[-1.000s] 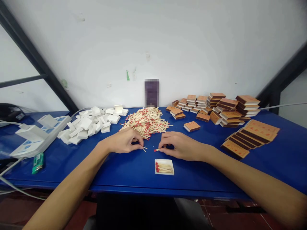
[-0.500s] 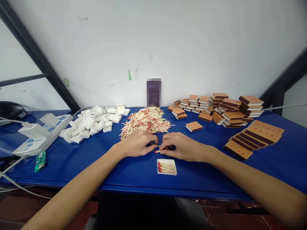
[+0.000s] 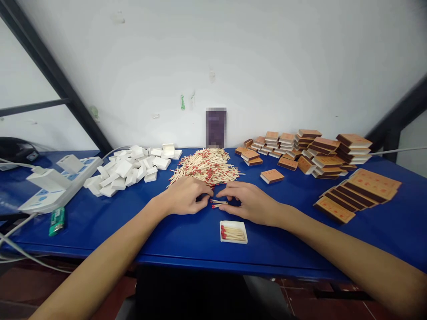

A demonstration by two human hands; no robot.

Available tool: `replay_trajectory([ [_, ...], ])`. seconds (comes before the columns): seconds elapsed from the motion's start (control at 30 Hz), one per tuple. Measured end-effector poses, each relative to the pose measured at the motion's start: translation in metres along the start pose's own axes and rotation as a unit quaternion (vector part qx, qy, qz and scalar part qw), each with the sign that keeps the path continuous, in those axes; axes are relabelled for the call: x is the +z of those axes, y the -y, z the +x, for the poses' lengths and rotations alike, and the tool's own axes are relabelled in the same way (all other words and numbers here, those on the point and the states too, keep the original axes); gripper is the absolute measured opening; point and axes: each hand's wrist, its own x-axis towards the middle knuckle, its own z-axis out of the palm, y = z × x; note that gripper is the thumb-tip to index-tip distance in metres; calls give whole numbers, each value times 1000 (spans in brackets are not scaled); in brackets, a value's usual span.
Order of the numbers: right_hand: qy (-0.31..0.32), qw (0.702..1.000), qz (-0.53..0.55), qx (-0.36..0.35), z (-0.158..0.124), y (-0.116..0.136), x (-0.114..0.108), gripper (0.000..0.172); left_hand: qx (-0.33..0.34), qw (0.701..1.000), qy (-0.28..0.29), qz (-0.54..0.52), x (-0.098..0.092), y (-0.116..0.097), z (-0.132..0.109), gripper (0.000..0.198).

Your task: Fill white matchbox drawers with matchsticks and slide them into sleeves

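I have loose matches [image 3: 219,202] lying left-right, heads left, by my right hand [image 3: 248,202], fingers parted; left hand [image 3: 187,195] curled, grip unclear.

It looks like a small workshop: a plain blue bench [image 3: 287,249] against a scuffed pale wall [image 3: 267,58], loose matches [image 3: 207,166] heaped in bulk, white trays [image 3: 124,169] piled left, matchboxes [image 3: 328,162] stacked right, a power strip [image 3: 79,178] at far left, and reddish floor tiles [image 3: 308,306] below.
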Motion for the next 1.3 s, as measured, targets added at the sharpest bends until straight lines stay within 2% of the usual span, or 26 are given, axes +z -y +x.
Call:
replay_trajectory([
  [0.17,4,1000,22,12,0,-2,1,20,21,1000,6,-19,1,-3,-1,21],
  [0.33,6,999,40,21,0,-3,0,14,28,999,-18,-30,5,-9,-1,27],
  [0.53,9,998,-62,2,-5,-5,-8,10,49,995,-57,-61,1,-16,-3,35],
  [0.67,16,995,-100,1,-6,-6,-12,9,80,994,-32,-63,5,-30,-2,54],
  [0.77,30,994,-104,4,-7,-7,-13,10,102,994,-13,-29,12,-38,-1,44],
  [0.87,44,993,-114,3,-6,-7,-16,10,108,994,-31,-2,14,-38,1,33],
  [1.07,62,989,-133,17,-4,-4,-23,12,113,990,-82,25,8,-35,0,31],
  [1.3,51,991,-121,17,-7,-10,-23,14,128,988,-79,36,8,-37,-1,31],
])
